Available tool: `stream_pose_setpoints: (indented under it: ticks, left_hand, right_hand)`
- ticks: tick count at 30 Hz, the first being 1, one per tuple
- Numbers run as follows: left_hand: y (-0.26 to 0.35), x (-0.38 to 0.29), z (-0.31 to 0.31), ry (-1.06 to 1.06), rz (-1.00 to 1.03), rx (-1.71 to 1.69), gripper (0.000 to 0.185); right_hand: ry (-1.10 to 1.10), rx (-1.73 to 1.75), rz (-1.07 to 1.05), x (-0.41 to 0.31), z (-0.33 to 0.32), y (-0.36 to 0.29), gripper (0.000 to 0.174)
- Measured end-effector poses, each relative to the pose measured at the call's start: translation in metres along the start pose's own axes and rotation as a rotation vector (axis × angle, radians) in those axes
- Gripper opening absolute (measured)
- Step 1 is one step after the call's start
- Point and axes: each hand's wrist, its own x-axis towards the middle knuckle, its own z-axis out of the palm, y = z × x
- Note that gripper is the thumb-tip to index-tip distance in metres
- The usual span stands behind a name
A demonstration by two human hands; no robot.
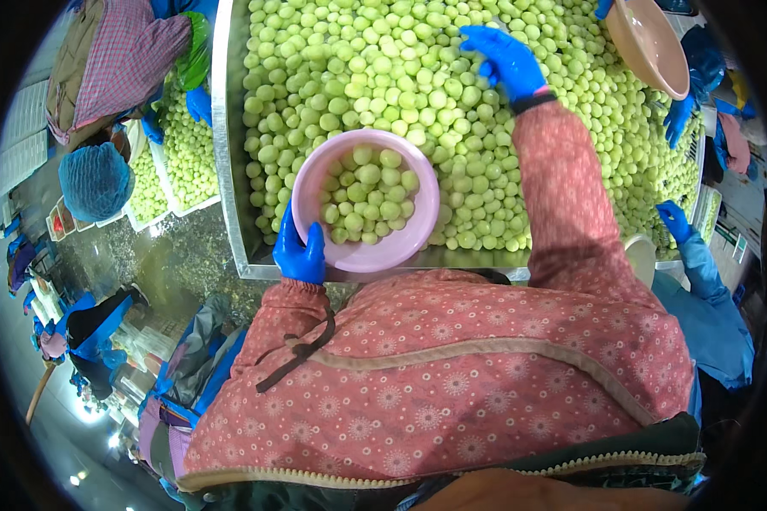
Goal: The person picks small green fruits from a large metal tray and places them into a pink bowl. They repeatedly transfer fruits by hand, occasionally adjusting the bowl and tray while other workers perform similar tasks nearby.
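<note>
My left hand (302, 252), in a blue glove, grips the lower left rim of a pink plastic basin (401, 250), thumb inside and fingers outside. Several round pale-green fruits (371, 191) lie in the basin, which is tilted over the near left corner of a metal-rimmed sorting table. My right hand (503, 64), also gloved in blue, reaches out over the spread of green fruits (396, 83). Its fingers point left, with the thumb apart from them, and no fruit shows in its grasp.
The table's raised metal rim (225, 128) runs along my left and front. At far right a peach-coloured basin (655, 51) is near a co-worker's gloved hand (677, 121). Another co-worker's glove (674, 220) is at right. Fruit-filled white crates (172, 201) stand at left beside a hairnetted person.
</note>
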Motion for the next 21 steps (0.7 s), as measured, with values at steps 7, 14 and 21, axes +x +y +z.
stream_pose_setpoints:
  ticks: [7,14,21]
  left_hand:
    - [0.003,-0.001,0.001,-0.010,-0.014,-0.049,0.052]
    - [-0.004,-0.001,0.004,0.003,-0.004,-0.044,0.053]
    - [-0.028,0.000,0.013,0.012,-0.046,-0.133,0.051]
  right_hand:
    - [0.304,-0.042,-0.046,0.002,0.013,0.018,0.026]
    - [0.461,-1.008,-0.084,0.089,-0.061,0.067,0.024]
    - [0.676,-0.802,-0.290,0.016,0.019,0.104,0.023]
